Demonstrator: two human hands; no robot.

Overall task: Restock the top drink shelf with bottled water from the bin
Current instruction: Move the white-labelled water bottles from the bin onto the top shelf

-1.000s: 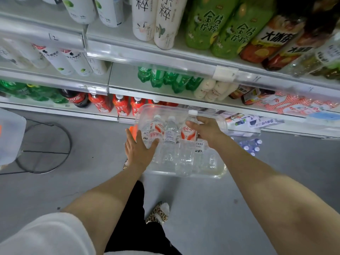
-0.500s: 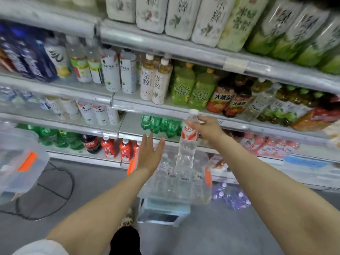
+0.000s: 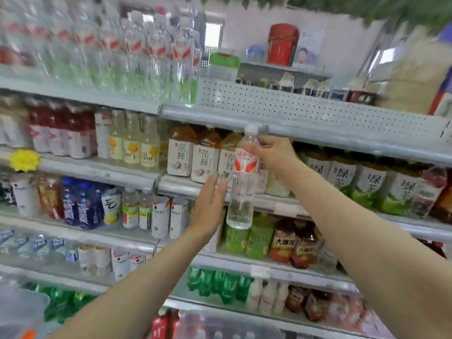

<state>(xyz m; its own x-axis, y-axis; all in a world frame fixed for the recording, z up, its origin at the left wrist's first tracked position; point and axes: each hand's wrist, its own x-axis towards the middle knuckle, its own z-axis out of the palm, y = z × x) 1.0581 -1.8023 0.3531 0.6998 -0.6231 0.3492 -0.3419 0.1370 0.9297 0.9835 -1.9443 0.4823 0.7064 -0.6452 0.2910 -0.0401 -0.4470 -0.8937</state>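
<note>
Amid crowded shop shelving (image 3: 102,172): gripping water bottle (image 3: 241,204) by neck in right hand (image 3: 271,152), probably for upward reach; left hand (image 3: 208,206) held flat-fingered just beside, seemingly to steady.

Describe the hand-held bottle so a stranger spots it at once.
Find the drink shelves, then the row of tea bottles with white labels. In front of them the right hand holds a water bottle by its neck. Unlike its neighbours it is clear, white-capped, red-labelled and off any shelf.
</note>
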